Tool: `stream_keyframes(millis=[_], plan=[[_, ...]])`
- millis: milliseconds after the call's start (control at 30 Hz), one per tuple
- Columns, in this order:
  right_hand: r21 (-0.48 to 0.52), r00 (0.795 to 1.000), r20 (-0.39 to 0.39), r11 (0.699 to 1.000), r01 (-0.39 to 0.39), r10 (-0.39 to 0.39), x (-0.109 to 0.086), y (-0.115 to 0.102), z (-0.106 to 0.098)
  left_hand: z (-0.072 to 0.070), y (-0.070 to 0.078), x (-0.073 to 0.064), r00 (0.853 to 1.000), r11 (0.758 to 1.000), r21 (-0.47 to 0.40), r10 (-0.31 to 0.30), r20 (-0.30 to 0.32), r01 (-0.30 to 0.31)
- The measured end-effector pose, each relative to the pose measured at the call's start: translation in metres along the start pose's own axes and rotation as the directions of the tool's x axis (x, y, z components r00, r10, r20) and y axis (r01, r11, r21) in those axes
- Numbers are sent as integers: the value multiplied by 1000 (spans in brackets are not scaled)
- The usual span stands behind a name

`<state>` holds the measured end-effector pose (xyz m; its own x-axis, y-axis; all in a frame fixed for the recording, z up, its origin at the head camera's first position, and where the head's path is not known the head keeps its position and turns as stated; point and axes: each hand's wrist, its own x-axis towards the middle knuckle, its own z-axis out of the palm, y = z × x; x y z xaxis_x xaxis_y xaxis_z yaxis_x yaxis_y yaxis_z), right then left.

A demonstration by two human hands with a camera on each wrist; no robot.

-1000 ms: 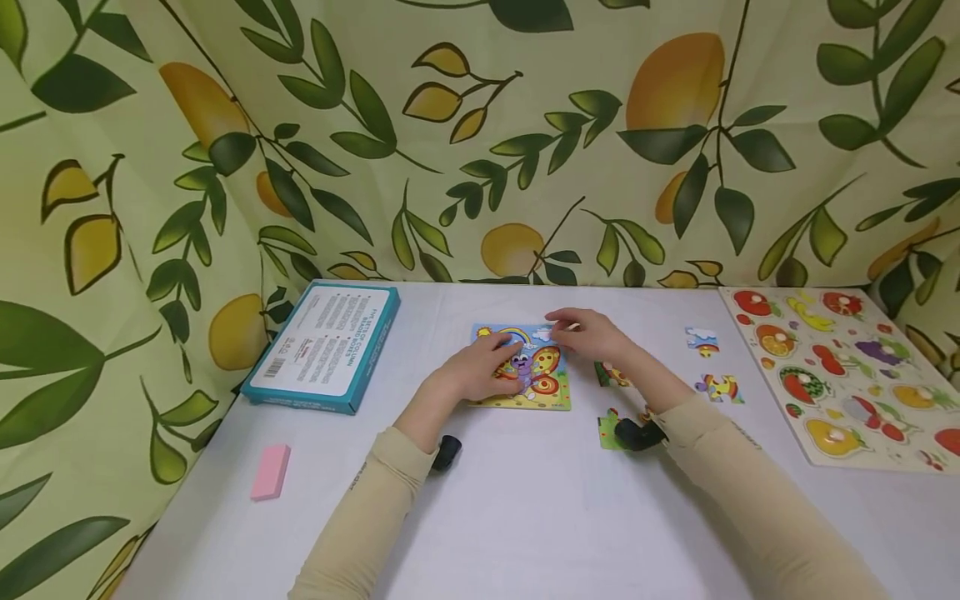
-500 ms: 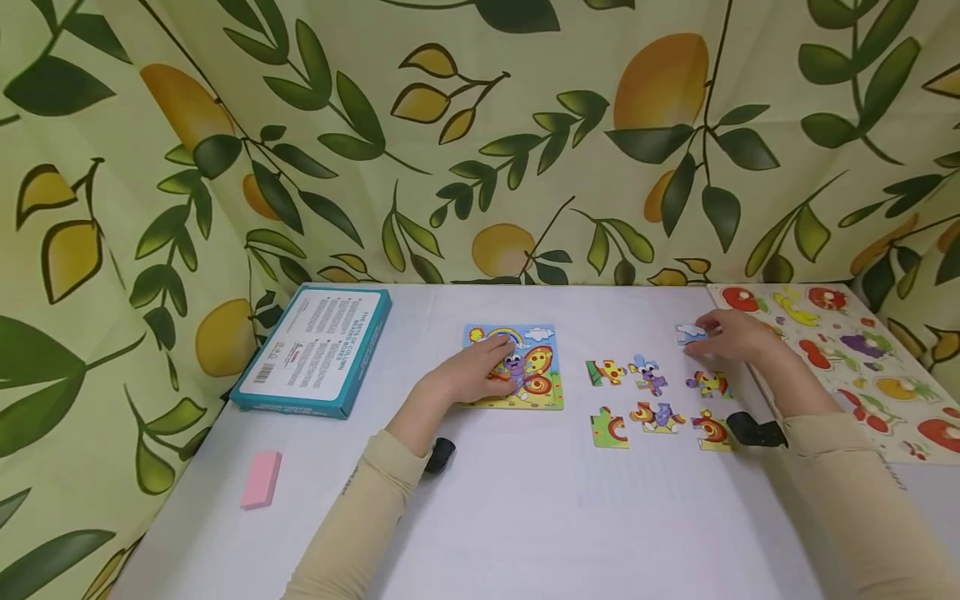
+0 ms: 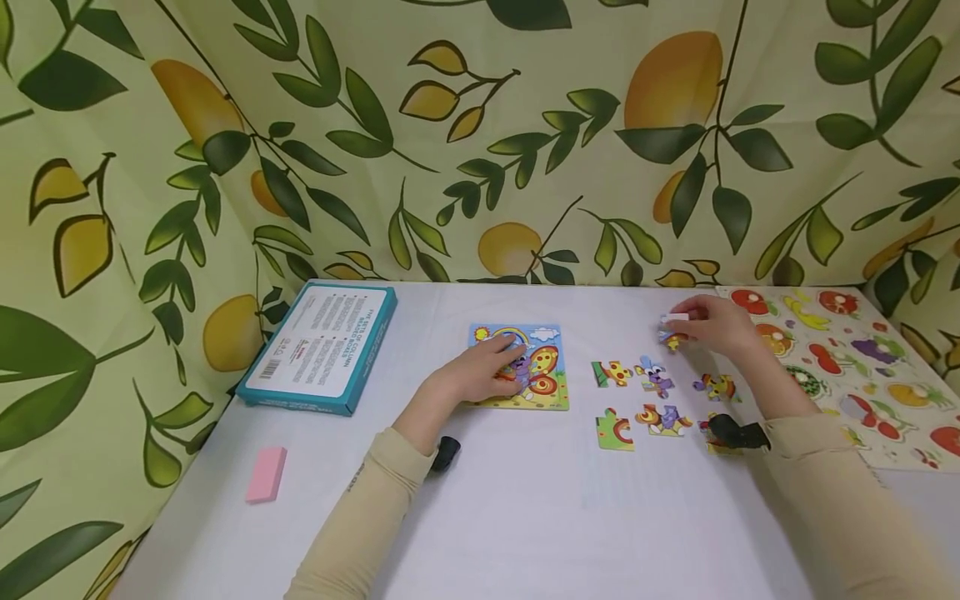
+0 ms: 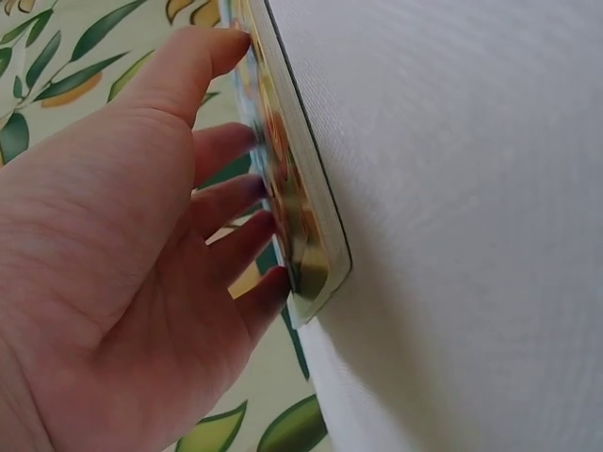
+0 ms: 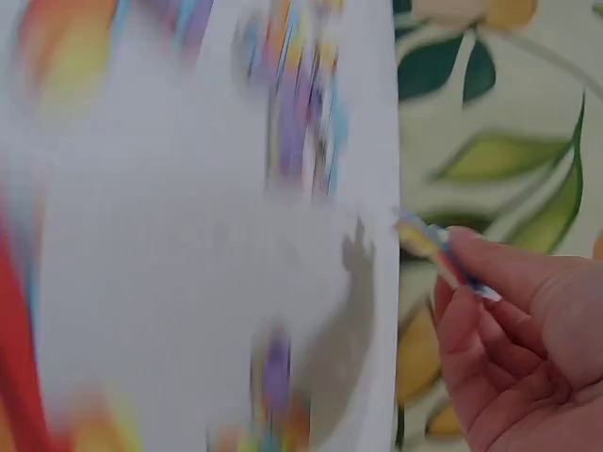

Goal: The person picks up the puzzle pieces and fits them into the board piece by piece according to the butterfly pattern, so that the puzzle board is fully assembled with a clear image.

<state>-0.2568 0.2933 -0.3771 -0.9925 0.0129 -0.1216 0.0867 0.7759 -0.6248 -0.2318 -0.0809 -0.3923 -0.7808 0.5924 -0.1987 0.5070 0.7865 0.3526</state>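
My left hand rests on the butterfly puzzle board at the middle of the table. In the left wrist view its spread fingertips touch the board's face, and they cover the left part of the picture. Off to the right, my right hand pinches a small puzzle piece between thumb and fingers, lifted above the table. The right wrist view has this puzzle piece edge-on, tilted in the fingertips. Several loose puzzle pieces lie in two rows between the board and the right forearm.
A teal-edged box lies at the back left, with a pink block in front of it. A fruit-picture board lies on the right, partly behind the right arm. A patterned curtain hangs along the table's back edge.
My right hand has left the butterfly board's upper right corner, reached right to the cloud puzzle piece and picked it up, then shifted slightly left. My left hand stays on the board.
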Motion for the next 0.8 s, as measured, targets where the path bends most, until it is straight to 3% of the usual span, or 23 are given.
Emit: stream_keyframes(millis=[100,300,400,533,800], plan=[[124,999,10,991,50,-51,2,-27,19,0,1,0,1000,1000,8,-4,1,4],[365,979,174,930,33,-103,9,-78,62,-2,4,-1,1000,1000,15,-10,11,10],[366,972,214,931,13,-98,14,-94,80,-2,4,0,1000,1000,14,-14,15,14],[307,973,205,951,35,-102,20,-103,94,-3,5,0,1000,1000,15,-15,21,15],[236,980,155,968,90,-129,22,-107,102,-5,5,-2,999,1000,1,-23,31,23]])
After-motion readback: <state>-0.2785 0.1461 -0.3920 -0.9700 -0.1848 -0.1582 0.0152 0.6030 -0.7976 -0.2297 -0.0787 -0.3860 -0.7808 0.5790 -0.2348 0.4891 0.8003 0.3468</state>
